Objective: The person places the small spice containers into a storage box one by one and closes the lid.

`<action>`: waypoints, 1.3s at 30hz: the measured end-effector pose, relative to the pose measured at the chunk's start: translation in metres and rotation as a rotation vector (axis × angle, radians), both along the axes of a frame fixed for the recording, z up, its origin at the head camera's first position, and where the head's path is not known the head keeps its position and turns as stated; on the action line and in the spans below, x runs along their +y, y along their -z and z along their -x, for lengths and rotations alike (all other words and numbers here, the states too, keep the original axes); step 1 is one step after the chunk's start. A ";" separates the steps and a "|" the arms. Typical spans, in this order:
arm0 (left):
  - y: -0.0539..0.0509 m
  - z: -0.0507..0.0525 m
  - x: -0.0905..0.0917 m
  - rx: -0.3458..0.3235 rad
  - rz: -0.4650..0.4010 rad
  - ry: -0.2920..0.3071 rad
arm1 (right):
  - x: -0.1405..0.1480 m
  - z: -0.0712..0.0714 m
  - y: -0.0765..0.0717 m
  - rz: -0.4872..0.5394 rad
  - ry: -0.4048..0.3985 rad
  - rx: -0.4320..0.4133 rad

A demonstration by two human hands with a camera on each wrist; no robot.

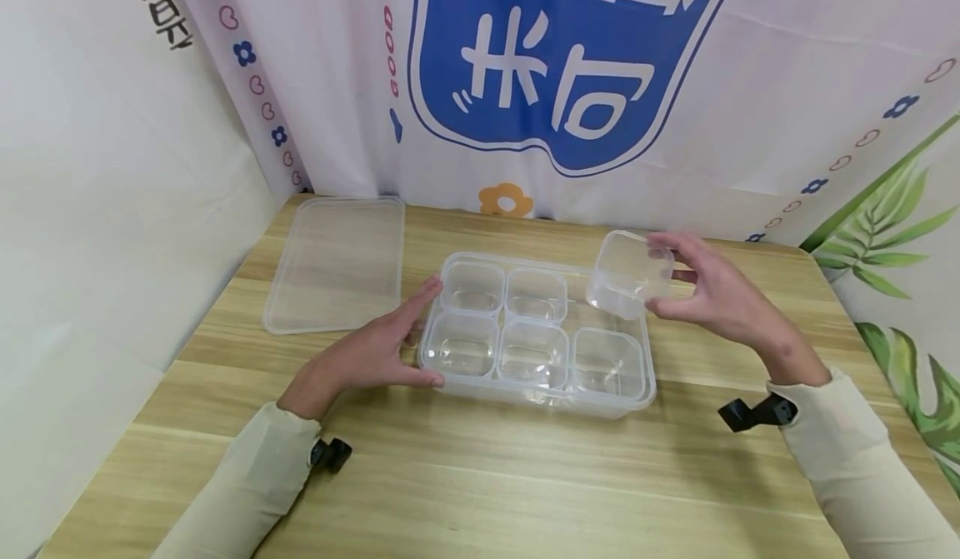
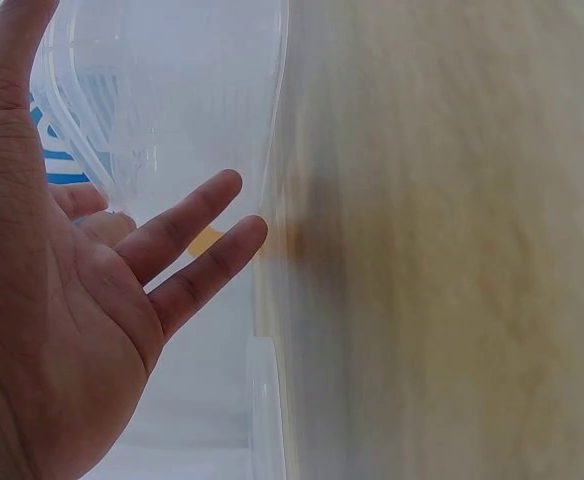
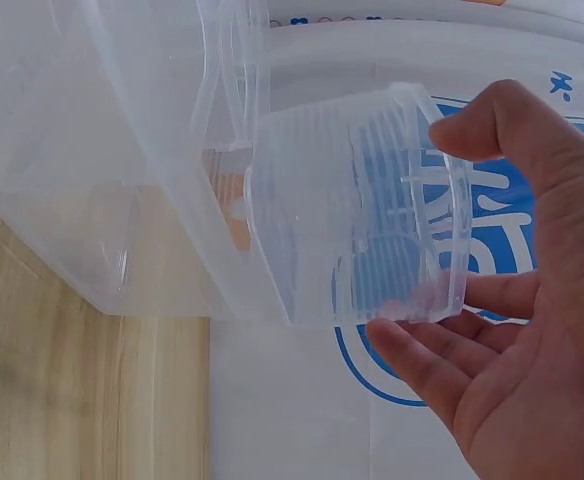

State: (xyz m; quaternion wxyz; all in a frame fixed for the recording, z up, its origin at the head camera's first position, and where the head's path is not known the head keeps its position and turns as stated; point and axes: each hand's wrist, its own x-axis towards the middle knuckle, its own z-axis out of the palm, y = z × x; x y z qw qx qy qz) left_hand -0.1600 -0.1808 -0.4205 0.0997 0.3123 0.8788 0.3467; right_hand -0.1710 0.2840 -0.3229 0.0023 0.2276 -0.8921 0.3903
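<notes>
A clear plastic box (image 1: 540,394) stands on the table, with several small clear square cups inside, such as the front right cup (image 1: 609,363). My left hand (image 1: 375,351) spans the box's left end, thumb at the front corner and fingertips near the back one. In the left wrist view the outer fingers (image 2: 207,275) stretch out straight. Between thumb and fingers, my right hand (image 1: 701,280) pinches one small cup (image 1: 630,267), tilted over the back right space. In the right wrist view this cup (image 3: 352,215) shows ribbed walls, held at its rim.
A clear flat lid (image 1: 337,263) lies on the wooden table (image 1: 480,484), left of and behind the box. Behind the table hangs a printed white curtain (image 1: 337,84). White walls stand at the left and right, the right one with green leaf prints.
</notes>
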 end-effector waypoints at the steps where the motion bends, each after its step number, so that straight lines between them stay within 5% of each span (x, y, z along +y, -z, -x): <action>1: 0.000 0.000 0.000 -0.003 0.000 -0.001 | 0.000 0.000 0.001 0.001 -0.016 -0.002; 39: -0.002 -0.001 0.001 0.005 0.012 -0.006 | 0.000 0.008 0.040 0.021 -0.153 -0.060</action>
